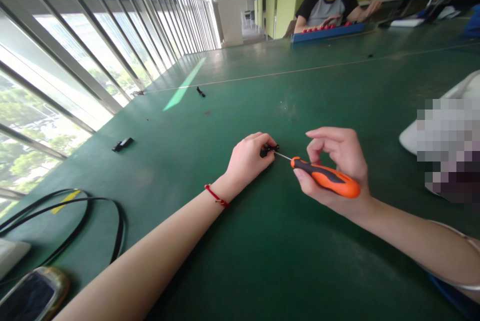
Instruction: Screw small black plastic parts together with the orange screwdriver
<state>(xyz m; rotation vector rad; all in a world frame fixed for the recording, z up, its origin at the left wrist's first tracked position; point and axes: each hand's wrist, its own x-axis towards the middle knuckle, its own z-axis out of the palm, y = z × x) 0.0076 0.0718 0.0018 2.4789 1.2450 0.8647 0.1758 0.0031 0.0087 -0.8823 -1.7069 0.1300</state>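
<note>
My left hand [250, 157], with a red cord bracelet at the wrist, rests on the green table and pinches a small black part [270, 149]. Fingers hide much of that part, so its kind is unclear. My right hand [341, 161] holds an orange and black screwdriver [326, 177]. The handle lies across the palm, the thumb beneath it and the index finger raised off it. The thin metal shaft points left, its tip at the black part; whether it sits in a screw is too small to see.
On the green table [210, 241] lie a black piece [123, 144] at left and a smaller one [201, 92] farther back. A looped black cable [120, 226] and a phone [28, 296] are near left. Across the table, a person [328, 8] sits behind a blue tray [330, 32]. Railings line the left.
</note>
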